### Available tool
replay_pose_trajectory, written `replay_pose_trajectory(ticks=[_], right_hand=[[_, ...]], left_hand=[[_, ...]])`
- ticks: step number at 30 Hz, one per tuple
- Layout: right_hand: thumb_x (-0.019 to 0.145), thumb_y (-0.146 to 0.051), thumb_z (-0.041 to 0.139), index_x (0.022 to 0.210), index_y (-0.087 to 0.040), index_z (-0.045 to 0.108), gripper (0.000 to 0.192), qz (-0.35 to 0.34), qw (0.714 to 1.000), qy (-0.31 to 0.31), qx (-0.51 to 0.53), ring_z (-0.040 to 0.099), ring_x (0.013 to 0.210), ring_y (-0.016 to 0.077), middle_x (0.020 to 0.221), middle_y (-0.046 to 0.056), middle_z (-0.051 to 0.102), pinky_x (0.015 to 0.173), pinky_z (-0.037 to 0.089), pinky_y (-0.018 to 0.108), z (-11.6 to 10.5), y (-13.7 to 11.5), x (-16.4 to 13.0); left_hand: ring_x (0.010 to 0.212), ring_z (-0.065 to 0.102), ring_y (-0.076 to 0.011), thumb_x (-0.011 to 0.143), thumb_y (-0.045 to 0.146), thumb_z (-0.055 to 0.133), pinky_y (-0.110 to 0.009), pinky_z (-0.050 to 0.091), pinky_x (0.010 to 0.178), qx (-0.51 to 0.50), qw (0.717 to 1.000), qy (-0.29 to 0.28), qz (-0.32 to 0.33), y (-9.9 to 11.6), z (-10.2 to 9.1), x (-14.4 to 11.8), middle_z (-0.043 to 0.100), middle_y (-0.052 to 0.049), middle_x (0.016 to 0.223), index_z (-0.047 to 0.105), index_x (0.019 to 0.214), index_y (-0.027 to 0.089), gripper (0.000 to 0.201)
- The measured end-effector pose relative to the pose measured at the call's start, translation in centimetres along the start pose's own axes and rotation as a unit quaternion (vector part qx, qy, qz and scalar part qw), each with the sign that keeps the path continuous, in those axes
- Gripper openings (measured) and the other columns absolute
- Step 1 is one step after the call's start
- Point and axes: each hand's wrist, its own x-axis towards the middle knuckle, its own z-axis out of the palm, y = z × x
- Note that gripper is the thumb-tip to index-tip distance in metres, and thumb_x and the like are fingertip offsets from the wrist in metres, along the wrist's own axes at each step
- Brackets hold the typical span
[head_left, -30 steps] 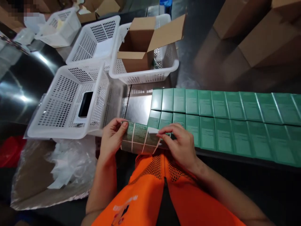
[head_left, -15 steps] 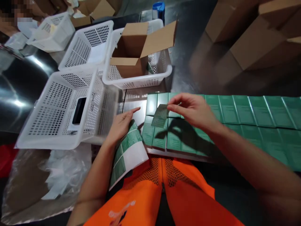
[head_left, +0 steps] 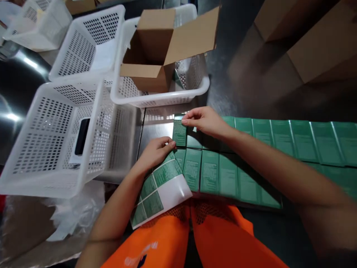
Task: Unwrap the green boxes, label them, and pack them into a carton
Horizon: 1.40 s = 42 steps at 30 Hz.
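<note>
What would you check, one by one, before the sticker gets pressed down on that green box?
1. Right hand has the label at the top-left green box: ok, fingertips pinch over it.
2. Label square to the box edges: cannot tell, the fingers cover it.
3. Left hand steadies the sticker sheet: ok, it rests on the sheet's upper end.
4. Stickers left on the sheet: ok, several green ones show, with one bare white patch.
5. Green boxes lie flat in tidy rows: ok.
6. White baskets stand apart from the boxes: ok.

Green boxes (head_left: pixel 281 137), white perforated baskets (head_left: pixel 55 137)
</note>
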Motion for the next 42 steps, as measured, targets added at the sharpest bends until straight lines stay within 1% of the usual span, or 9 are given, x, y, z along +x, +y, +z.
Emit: replay_pose_trajectory(ticks=[5, 13, 22, 30, 33, 36, 39, 41, 42], right_hand=[[0.079, -0.031, 0.076, 0.081, -0.017, 0.077, 0.014, -0.037, 0.993, 0.042, -0.100, 0.059, 0.067, 0.0148, 0.072, 0.002, 0.071, 0.062, 0.040, 0.028, 0.1, 1.1, 0.6], [0.083, -0.029, 0.075, 0.080, -0.020, 0.078, 0.010, -0.041, 0.975, 0.058, -0.211, 0.059, 0.065, 0.0155, 0.071, 0.001, 0.071, 0.062, 0.037, 0.029, 0.6, 1.2, 0.9], [0.084, -0.030, 0.074, 0.078, -0.020, 0.076, 0.012, -0.046, 0.968, 0.058, -0.241, 0.057, 0.064, 0.0153, 0.072, 0.001, 0.070, 0.061, 0.034, 0.029, 0.7, 1.7, 0.9], [0.087, -0.029, 0.070, 0.075, -0.020, 0.072, 0.014, -0.048, 0.961, 0.060, -0.264, 0.056, 0.067, 0.0170, 0.077, 0.003, 0.067, 0.064, 0.035, 0.031, 1.1, 1.7, 0.8], [0.083, -0.029, 0.074, 0.086, -0.019, 0.069, 0.011, -0.052, 0.950, 0.091, -0.293, 0.055, 0.073, 0.0188, 0.088, 0.005, 0.066, 0.067, 0.036, 0.032, 1.4, 1.7, 0.7], [0.076, -0.030, 0.080, 0.101, -0.020, 0.062, 0.033, -0.064, 0.939, 0.123, -0.315, 0.055, 0.080, 0.0216, 0.097, 0.006, 0.063, 0.068, 0.037, 0.032, 1.4, 1.9, 0.8], [0.075, -0.031, 0.080, 0.100, -0.020, 0.059, 0.034, -0.065, 0.938, 0.119, -0.318, 0.055, 0.081, 0.0221, 0.094, 0.005, 0.063, 0.068, 0.036, 0.032, 1.3, 2.2, 1.3], [0.073, -0.031, 0.080, 0.096, -0.020, 0.058, 0.033, -0.059, 0.942, 0.117, -0.309, 0.055, 0.080, 0.0217, 0.090, 0.004, 0.063, 0.067, 0.037, 0.032, 1.2, 2.4, 1.5], [0.072, -0.030, 0.080, 0.094, -0.020, 0.058, 0.033, -0.056, 0.945, 0.117, -0.301, 0.055, 0.079, 0.0214, 0.088, 0.003, 0.063, 0.068, 0.037, 0.032, 1.2, 2.4, 1.5]], left_hand=[[0.052, 0.042, -0.0128, 0.081, 0.052, 0.060, -0.025, 0.028, 0.052, 0.028, 0.997, 0.024, -0.066, 0.3, 0.4, 1.2, 0.053, 0.003, 0.055, 0.069, 0.068, 0.017, 0.039], [0.046, 0.035, -0.0110, 0.081, 0.048, 0.059, -0.024, 0.024, 0.046, 0.051, 0.991, -0.003, -0.125, 0.6, 0.2, 1.9, 0.045, 0.004, 0.049, 0.069, 0.065, 0.016, 0.037], [0.044, 0.033, -0.0106, 0.079, 0.039, 0.058, -0.025, 0.023, 0.045, 0.099, 0.988, -0.012, -0.120, 1.7, 0.0, 2.4, 0.040, 0.004, 0.046, 0.064, 0.054, 0.017, 0.034], [0.047, 0.035, -0.0122, 0.079, 0.035, 0.055, -0.028, 0.023, 0.049, 0.154, 0.981, -0.023, -0.117, 2.2, -0.1, 2.9, 0.038, 0.004, 0.046, 0.049, 0.047, 0.020, 0.036], [0.048, 0.039, -0.0144, 0.079, 0.033, 0.057, -0.029, 0.025, 0.051, 0.201, 0.973, -0.023, -0.110, 2.5, -0.1, 3.3, 0.040, 0.002, 0.046, 0.050, 0.046, 0.021, 0.035], [0.046, 0.038, -0.0158, 0.080, 0.038, 0.058, -0.030, 0.027, 0.052, 0.253, 0.961, -0.033, -0.108, 2.7, -0.3, 3.7, 0.039, 0.001, 0.043, 0.049, 0.043, 0.022, 0.042], [0.045, 0.040, -0.0174, 0.081, 0.049, 0.059, -0.031, 0.028, 0.053, 0.301, 0.947, -0.041, -0.108, 2.6, -0.7, 3.3, 0.040, -0.001, 0.040, 0.048, 0.039, 0.023, 0.050], [0.050, 0.046, -0.0193, 0.083, 0.050, 0.059, -0.031, 0.030, 0.055, 0.299, 0.949, -0.009, -0.097, 2.4, -1.0, 2.4, 0.048, -0.003, 0.044, 0.058, 0.046, 0.022, 0.047], [0.054, 0.050, -0.0201, 0.085, 0.049, 0.058, -0.031, 0.031, 0.057, 0.286, 0.954, 0.031, -0.085, 2.3, -1.1, 1.7, 0.054, -0.004, 0.049, 0.063, 0.052, 0.021, 0.044]])
